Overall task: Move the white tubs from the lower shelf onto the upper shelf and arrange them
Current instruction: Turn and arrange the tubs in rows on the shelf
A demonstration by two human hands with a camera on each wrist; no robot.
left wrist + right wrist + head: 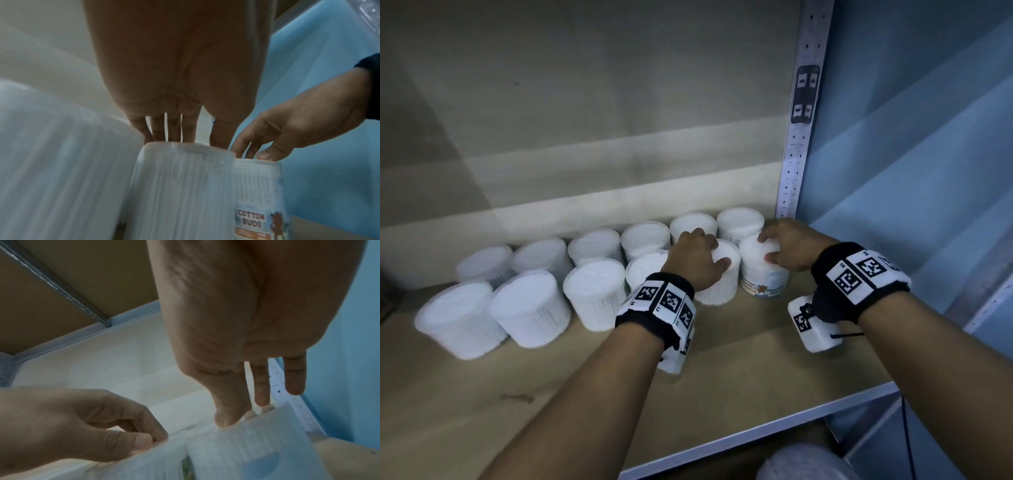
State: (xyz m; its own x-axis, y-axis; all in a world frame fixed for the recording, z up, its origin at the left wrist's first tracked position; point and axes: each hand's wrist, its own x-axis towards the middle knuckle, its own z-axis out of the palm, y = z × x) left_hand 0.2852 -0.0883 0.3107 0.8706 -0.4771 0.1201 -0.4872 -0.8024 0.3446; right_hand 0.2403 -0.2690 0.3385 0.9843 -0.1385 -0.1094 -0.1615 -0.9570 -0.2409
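Nearest, bare shelf board (722, 370) at 6 o'clock, nothing on its front edge. Further in, at 12 o'clock, left hand (697, 262) clamped from above on a plain white tub (717, 281), fingers curled over the lid rim. At 1 o'clock, right hand (789, 245) gripping the labelled tub (763, 270), thumb and fingers hooked over its top; "Cotton Buds" label legible in the left wrist view. Both tubs standing on the shelf, touching side by side, closing the front row. Beyond, back row of tubs (643, 238) against the wall, running from 10 to 1 o'clock. Looks like the arranging step: last pair being seated. Next, probably: nudge flush with the rows, then let go without toppling neighbours.
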